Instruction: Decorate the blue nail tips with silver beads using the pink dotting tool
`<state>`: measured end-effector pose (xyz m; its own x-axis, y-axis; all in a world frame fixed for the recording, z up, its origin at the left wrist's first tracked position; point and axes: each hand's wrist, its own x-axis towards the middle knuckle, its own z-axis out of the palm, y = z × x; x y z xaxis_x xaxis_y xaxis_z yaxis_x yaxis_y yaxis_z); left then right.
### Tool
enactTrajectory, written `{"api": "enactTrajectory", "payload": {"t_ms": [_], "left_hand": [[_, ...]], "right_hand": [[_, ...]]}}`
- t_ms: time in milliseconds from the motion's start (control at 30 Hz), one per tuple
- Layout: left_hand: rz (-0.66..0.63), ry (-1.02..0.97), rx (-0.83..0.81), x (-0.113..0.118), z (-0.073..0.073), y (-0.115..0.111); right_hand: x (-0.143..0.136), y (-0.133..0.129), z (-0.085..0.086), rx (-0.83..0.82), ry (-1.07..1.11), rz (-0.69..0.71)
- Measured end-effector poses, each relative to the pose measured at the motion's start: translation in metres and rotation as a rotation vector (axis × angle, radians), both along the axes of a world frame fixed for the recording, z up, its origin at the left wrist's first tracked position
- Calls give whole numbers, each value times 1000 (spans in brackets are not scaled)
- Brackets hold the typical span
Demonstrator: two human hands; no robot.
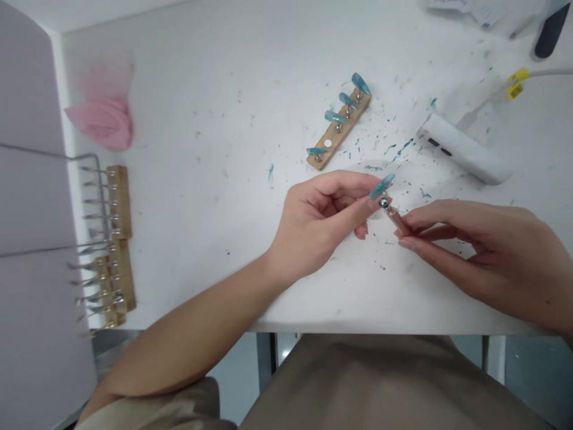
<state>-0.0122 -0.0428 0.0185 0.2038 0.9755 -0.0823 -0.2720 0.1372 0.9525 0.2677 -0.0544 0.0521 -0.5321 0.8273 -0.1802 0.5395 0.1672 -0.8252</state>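
Observation:
Between thumb and fingers, my left hand point(329, 209) pinches a blue-green false nail point(382, 186). My right hand point(474, 251) grips a slim copper-coloured tool point(397, 221) with a shiny round metal tip. That tip sits right beside the nail's lower end; I cannot tell whether they touch. Behind my left hand lies a wooden nail stand point(342, 131), with several similar blue-green nails on its metal studs. One stud position shows a bare white dot, between the nearest nail and the others.
A white handheld device point(463, 149) with a cable lies at the right. Blue smears mark the white table point(201, 209). More wooden stands point(120, 203) with nails line the left side, near a grey wire frame point(98, 179) and a pink cloth-like flower point(105, 119). A black-handled object point(552, 33) rests at top right.

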Motion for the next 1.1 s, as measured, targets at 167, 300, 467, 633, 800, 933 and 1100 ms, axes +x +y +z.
{"api": "enactTrajectory", "payload": {"t_ms": [167, 300, 467, 633, 800, 933, 1100], "left_hand": [[3, -7, 18, 0, -2, 0], [14, -9, -5, 0, -3, -1], [15, -26, -60, -1, -2, -1], [13, -39, -49, 0, -2, 0], [3, -37, -57, 0, -3, 1], [-10, -81, -51, -1, -3, 1], [-7, -65, -38, 0, -2, 2]], "right_hand": [[2, -2, -2, 89, 25, 0], [2, -2, -4, 155, 21, -14], [3, 1, -5, 109, -2, -63], [6, 1, -4, 131, -5, -66], [4, -3, -3, 92, 7, -49], [2, -4, -4, 105, 19, -26], [0, -4, -5, 90, 0, 26]]}}
